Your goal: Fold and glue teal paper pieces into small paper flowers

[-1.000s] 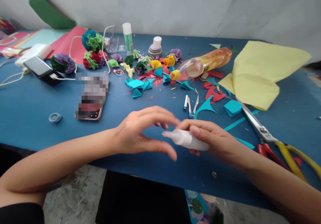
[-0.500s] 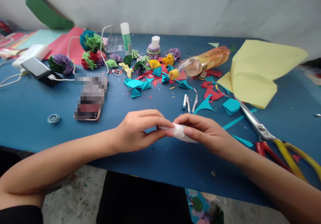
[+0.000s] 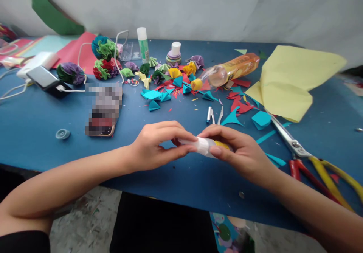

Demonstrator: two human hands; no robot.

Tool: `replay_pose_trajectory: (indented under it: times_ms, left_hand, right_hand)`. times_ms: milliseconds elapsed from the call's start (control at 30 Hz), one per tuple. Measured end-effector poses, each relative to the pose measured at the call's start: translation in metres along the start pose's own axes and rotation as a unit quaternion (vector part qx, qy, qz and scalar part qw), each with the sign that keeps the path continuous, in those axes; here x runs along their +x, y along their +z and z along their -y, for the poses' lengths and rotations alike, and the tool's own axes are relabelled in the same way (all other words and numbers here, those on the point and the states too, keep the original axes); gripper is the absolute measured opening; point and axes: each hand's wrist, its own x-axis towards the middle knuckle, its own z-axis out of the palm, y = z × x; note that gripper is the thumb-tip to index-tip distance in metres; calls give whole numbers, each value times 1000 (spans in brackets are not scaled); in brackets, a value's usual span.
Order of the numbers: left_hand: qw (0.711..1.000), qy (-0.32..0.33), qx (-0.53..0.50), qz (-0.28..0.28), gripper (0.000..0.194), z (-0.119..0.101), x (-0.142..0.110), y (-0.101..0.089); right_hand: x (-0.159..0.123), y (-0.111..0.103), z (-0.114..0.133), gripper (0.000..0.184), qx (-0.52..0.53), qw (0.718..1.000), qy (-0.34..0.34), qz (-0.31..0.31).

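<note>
Between my two hands, over the front part of the blue table (image 3: 170,181), lies a small glue bottle (image 3: 210,147) on its side, with a white cap end and a yellow label. My left hand (image 3: 163,143) pinches the white cap end between thumb and fingers. Wrapped round the body of the bottle is my right hand (image 3: 238,147), which hides much of it. Just beyond the bottle are small compasses or similar metal tool (image 3: 211,115) and a turquoise paper scrap (image 3: 233,118).
Large scissors (image 3: 296,147) lie open at the right, beside yellow paper (image 3: 289,83). An orange drink bottle (image 3: 227,71) rests behind paper scraps. A phone (image 3: 103,111), a grey cap (image 3: 62,134) and a power bank (image 3: 45,77) with cables are left. A glue stick (image 3: 143,45) stands behind.
The glue bottle has turned a little, and its yellow label shows more between my right fingers. Both hands keep nearly the same place.
</note>
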Motion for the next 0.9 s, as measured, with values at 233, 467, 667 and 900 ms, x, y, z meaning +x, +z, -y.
replay_pose_trajectory:
  times_ms: [233,467,667,900]
  left_hand:
    - [999,-22,6,-24,11,-2,0,0]
    - [999,-31,-7,-43,10,-4,1,-2]
    - [998,-18,-38,-39,22,-5,3,-3]
    - [1000,-11,16,-13,8,-5,4,-5]
  right_hand:
    - [-2,1,2,25,-65,993,-74,-62]
    - [-2,0,3,22,-90,984,-113,-107]
    - [-3,0,-2,33,-15,998,-38,-42]
    - [-1,-2,-5,32,54,998,-6,2]
